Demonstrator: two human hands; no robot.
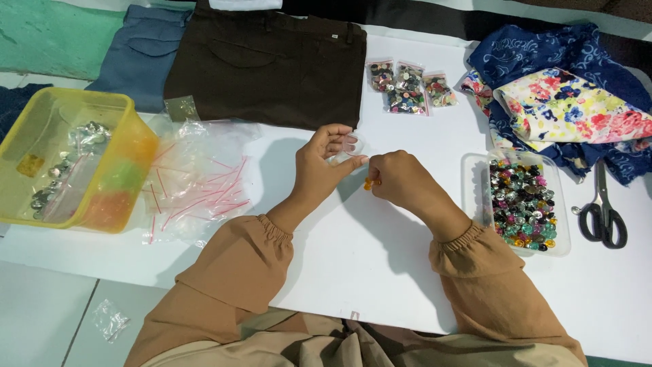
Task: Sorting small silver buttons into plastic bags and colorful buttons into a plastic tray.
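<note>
My left hand (322,166) holds a small clear plastic bag (348,147) up by its mouth above the white table (353,251). My right hand (401,178) is right beside it, pinching small orange beads (368,183) at its fingertips, just under the bag. A clear tray (475,178) full of mixed coloured beads sits close to the right of my right wrist. Three filled little bags of beads (409,86) lie further back on the table.
A pile of empty clear bags with red strips (197,180) lies left of my hands, beside a yellow tub (129,146). Black scissors (603,214) lie at far right. Brown trousers (272,64), blue trousers (139,51) and floral fabrics (564,102) line the back.
</note>
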